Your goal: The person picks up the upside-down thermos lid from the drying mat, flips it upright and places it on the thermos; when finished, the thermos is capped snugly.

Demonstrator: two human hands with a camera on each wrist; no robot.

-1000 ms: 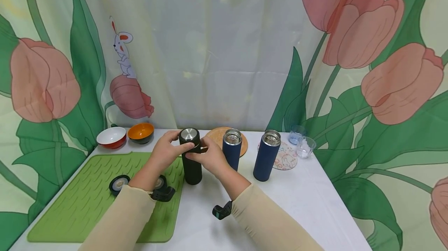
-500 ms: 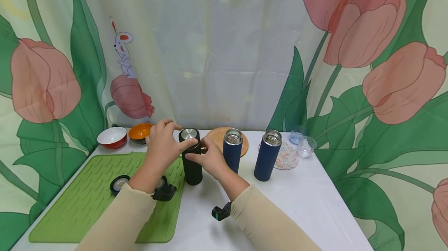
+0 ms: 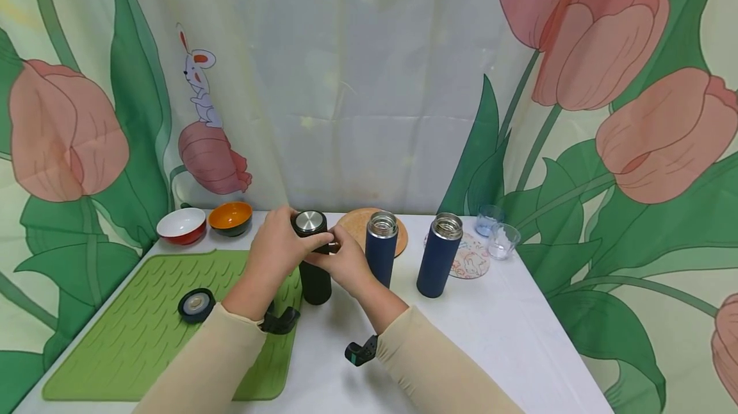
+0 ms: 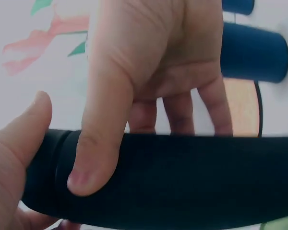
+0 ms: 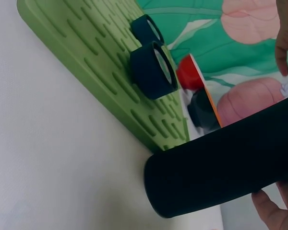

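A black thermos point(image 3: 315, 282) with a shiny silver-topped lid point(image 3: 310, 221) stands upright on the table, just right of the green mat. My left hand point(image 3: 277, 244) grips the lid, its thumb across the near side. Just below, my right hand point(image 3: 346, 257) holds the thermos body; in the left wrist view its thumb point(image 4: 93, 165) lies along the black wall beside the lid seam. Two navy thermoses, one point(image 3: 380, 250) close to my right hand and another point(image 3: 440, 257) farther right, stand uncovered, showing steel mouths. Their far fingers are partly hidden.
Two dark round lids, one nearer point(image 5: 153, 72) and one farther point(image 5: 146, 28), lie on the green ridged mat point(image 3: 138, 350). Behind it are a red-and-white bowl point(image 3: 181, 226) and an orange bowl point(image 3: 230, 217). A wooden board point(image 3: 353, 222), patterned coaster point(image 3: 473, 260) and clear cups point(image 3: 503, 242) are at the back.
My left hand lifted its fingers off the lid, turned, and has closed round it again. My right hand has kept its hold on the black thermos, which stays in place.
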